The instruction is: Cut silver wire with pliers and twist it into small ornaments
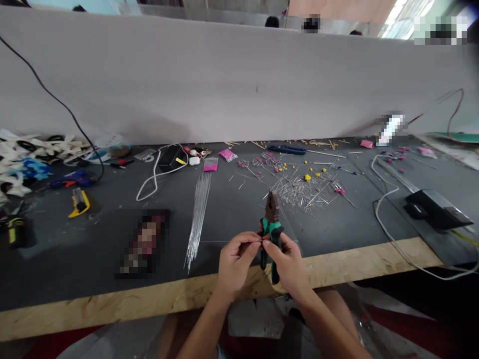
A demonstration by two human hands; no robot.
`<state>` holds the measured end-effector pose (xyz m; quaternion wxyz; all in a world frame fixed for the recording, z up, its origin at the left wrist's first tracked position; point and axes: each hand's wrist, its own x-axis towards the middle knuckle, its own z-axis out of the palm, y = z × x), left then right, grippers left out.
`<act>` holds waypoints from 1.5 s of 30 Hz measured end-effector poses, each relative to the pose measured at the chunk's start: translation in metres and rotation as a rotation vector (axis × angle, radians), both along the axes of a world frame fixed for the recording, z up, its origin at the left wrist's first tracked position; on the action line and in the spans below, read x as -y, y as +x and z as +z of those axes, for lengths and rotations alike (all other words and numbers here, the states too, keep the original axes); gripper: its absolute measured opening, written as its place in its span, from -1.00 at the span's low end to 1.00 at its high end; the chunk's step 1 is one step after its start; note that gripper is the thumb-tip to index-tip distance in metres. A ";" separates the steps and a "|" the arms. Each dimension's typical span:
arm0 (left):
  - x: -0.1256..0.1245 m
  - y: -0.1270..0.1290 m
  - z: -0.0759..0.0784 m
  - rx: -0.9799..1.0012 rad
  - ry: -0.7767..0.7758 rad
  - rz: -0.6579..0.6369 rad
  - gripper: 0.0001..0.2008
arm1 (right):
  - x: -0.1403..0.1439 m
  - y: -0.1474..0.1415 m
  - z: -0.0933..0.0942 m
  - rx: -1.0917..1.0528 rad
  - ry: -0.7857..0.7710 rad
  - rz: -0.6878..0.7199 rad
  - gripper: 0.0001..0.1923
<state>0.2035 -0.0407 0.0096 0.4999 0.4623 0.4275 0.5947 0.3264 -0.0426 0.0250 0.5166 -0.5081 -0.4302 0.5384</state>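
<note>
A: Where do the hands stand?

B: The left hand point(235, 259) and right hand point(287, 262) meet over the near edge of the table point(337, 267). The right one is closed around the green handles of the pliers point(272, 227), nose pointing away from the person. The left fingertips are pinched on something tiny at the handles, touching the right thumb. What it is, I cannot tell; it is too small.

A: And what looks finished?

B: Beyond the pliers lies a pile of cut wire scraps point(301, 192) with yellow bits among it, so I judge that a good deal of cutting is behind them. Further back, near the partition, a few small wire-mesh pieces point(258, 162) sit in a row. They look like completed parts.

A: What is left?

B: A bundle of long straight wires point(198, 217) lies to the left of the hands, seemingly uncut. Two pink packets point(210, 164) rest beyond it, one seemingly full. So I would put the work somewhere in the middle: some pieces made, plenty of stock remaining.

A: Anything else close by?

B: A yellow knife point(79, 202) far left, untouched, and a black box point(436, 209) with a white cable on the right.
</note>
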 end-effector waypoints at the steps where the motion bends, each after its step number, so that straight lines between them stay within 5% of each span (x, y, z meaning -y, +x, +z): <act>1: 0.000 0.001 -0.001 0.004 0.011 0.012 -0.93 | 0.000 -0.001 0.000 0.000 0.001 -0.001 -0.84; 20: -0.004 -0.010 -0.012 0.193 -0.141 0.143 -0.88 | -0.001 0.008 -0.005 -0.143 -0.111 -0.045 -0.74; 29: -0.007 -0.026 -0.015 0.208 -0.185 0.204 -0.85 | 0.005 0.037 -0.012 -0.336 -0.311 0.043 -0.79; 37: -0.009 -0.028 -0.018 0.168 -0.217 0.216 -0.81 | 0.009 0.039 -0.001 -0.419 -0.378 0.174 -0.78; 45: -0.010 -0.030 -0.018 0.089 -0.165 0.248 -0.82 | 0.019 0.042 0.001 -0.169 -0.348 0.411 -0.87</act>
